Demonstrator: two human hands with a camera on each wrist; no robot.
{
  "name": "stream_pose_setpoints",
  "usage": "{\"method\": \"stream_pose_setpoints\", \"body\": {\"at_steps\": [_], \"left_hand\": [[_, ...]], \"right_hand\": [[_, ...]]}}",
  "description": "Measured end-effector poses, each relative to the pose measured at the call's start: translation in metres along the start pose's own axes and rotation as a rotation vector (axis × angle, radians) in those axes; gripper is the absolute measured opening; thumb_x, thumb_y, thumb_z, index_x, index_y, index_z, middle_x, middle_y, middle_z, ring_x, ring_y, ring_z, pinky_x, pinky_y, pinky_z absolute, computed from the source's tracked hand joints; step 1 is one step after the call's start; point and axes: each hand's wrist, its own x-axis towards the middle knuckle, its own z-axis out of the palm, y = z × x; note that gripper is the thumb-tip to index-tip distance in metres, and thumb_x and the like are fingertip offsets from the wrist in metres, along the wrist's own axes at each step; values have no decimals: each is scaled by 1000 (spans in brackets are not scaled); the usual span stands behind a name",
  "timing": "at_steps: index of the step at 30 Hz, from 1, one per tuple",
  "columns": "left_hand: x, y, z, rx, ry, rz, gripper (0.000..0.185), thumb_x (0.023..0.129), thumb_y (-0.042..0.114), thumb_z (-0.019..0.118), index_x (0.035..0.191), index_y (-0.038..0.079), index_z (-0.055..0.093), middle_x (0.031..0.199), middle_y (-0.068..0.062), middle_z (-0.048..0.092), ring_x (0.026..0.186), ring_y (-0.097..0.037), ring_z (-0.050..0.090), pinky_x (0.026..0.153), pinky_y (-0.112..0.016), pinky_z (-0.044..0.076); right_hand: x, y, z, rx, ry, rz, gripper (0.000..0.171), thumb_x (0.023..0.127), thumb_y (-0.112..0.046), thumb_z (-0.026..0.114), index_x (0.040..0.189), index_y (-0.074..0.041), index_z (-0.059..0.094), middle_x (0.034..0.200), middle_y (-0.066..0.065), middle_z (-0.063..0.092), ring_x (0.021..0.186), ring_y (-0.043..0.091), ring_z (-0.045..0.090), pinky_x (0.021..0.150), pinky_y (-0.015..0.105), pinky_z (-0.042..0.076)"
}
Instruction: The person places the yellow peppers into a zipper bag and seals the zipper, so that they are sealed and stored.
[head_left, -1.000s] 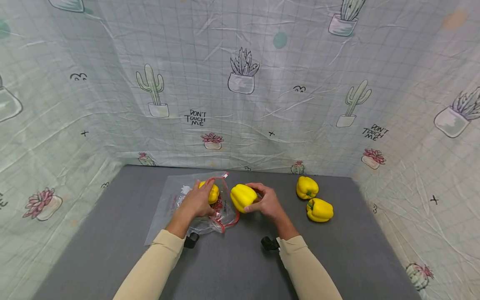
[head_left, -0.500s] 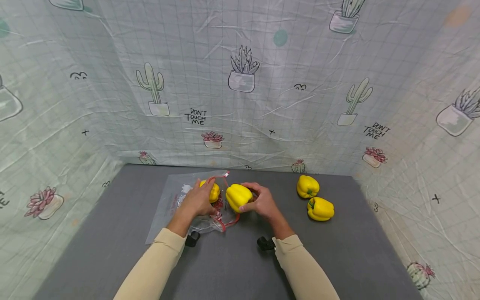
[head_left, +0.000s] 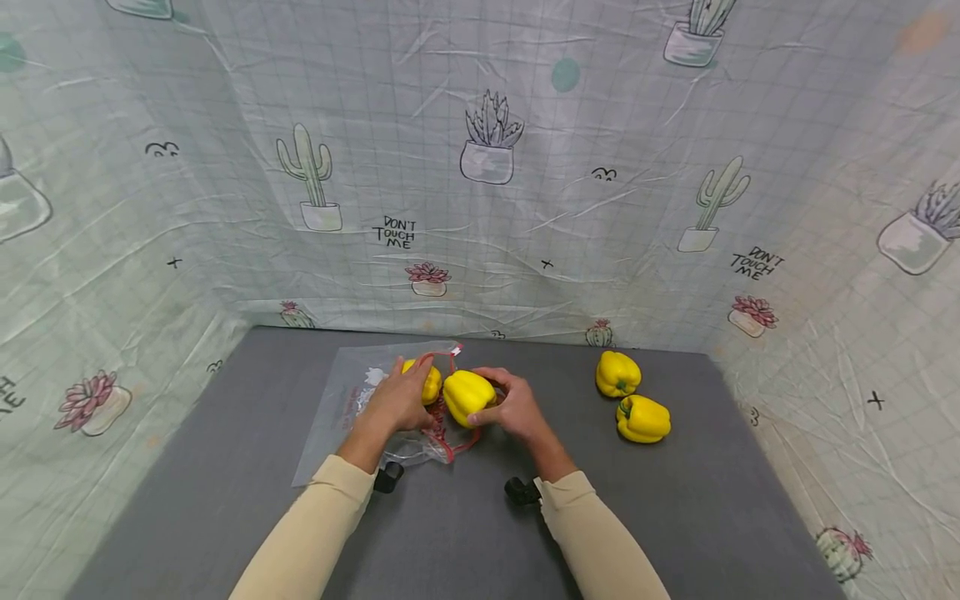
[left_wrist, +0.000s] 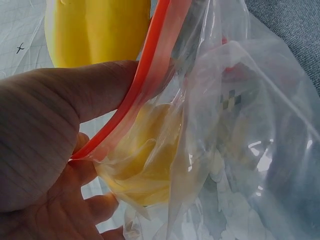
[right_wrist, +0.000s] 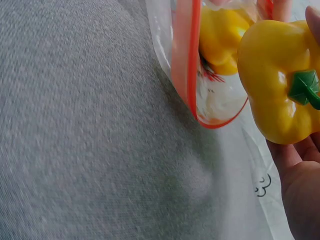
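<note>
My right hand point(head_left: 516, 408) grips a yellow bell pepper point(head_left: 468, 397) at the mouth of a clear plastic zip bag point(head_left: 324, 417). In the right wrist view, the held pepper point(right_wrist: 272, 75) shows its green stem and sits close to the bag's red-edged opening point(right_wrist: 192, 65). My left hand point(head_left: 395, 400) holds the bag's mouth apart, with the red rim running between thumb and fingers in the left wrist view. Another yellow bell pepper point(head_left: 432, 385) lies inside the bag, partly covered by the left hand; through the plastic this bagged pepper point(left_wrist: 150, 155) looks blurred.
Two more yellow bell peppers, a rear one point(head_left: 618, 374) and a front one point(head_left: 642, 419), lie on the right of the grey table point(head_left: 720, 500). A cactus-print sheet point(head_left: 480, 225) hangs behind the table and along both sides.
My right hand has moved left with its pepper, from beside the bag to its opening. The left hand stays at the bag's mouth. The two peppers at the right lie as before.
</note>
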Motion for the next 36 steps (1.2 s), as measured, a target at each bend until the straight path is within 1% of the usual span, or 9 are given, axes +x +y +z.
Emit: {"method": "stream_pose_setpoints", "body": {"at_steps": [5,11,15,18,22,26,32,36], "left_hand": [[0,0,0,0,5,5,112,76,20,91,166,8,25,172,-16,30,161,-50,11,124,-69,26],[-1,0,-1,6,1,4,112,77,21,90,166,8,23,173,-15,28,161,-50,11,124,-68,26],[-2,-1,-3,2,8,11,113,77,21,90,166,8,23,173,-15,28,161,-50,11,124,-69,26],[-3,-1,-3,-3,9,22,113,76,20,90,166,7,23,172,-15,28,161,-51,11,124,-70,26],[-3,-1,-3,2,6,30,113,76,20,90,166,7,23,172,-15,28,160,-51,11,124,-70,26],[-3,0,-3,10,9,38,114,74,18,91,166,6,23,172,-16,28,160,-52,12,123,-70,26],[-3,0,-5,17,5,41,115,74,19,91,166,6,24,171,-17,30,160,-51,11,123,-71,25],[-4,1,-4,20,14,47,115,73,20,93,165,6,25,171,-17,32,160,-51,13,122,-72,25]], "right_hand": [[-1,-3,4,-2,10,-8,72,74,-2,92,140,-3,64,140,18,61,121,32,60,110,54,51],[-5,-9,7,-14,15,-10,72,73,-2,92,140,-6,65,140,16,63,120,33,63,104,49,55],[-7,-12,11,-48,5,-7,71,74,-6,93,139,-8,65,140,15,64,117,33,64,100,46,56],[-8,-12,15,-78,12,8,70,74,-9,93,138,-8,65,139,13,66,114,31,64,96,43,57],[-7,-10,21,-128,17,15,70,73,-13,94,137,-8,65,137,12,67,112,29,63,93,42,57],[-7,-8,26,-155,12,17,70,74,-14,93,138,-8,65,135,12,68,114,29,62,95,43,56],[-9,-6,28,-150,26,28,69,77,-14,91,139,-7,62,135,15,67,117,32,63,99,48,55],[-9,-4,29,-154,42,27,70,78,-15,90,141,-6,61,136,16,66,118,33,63,100,52,54]]}}
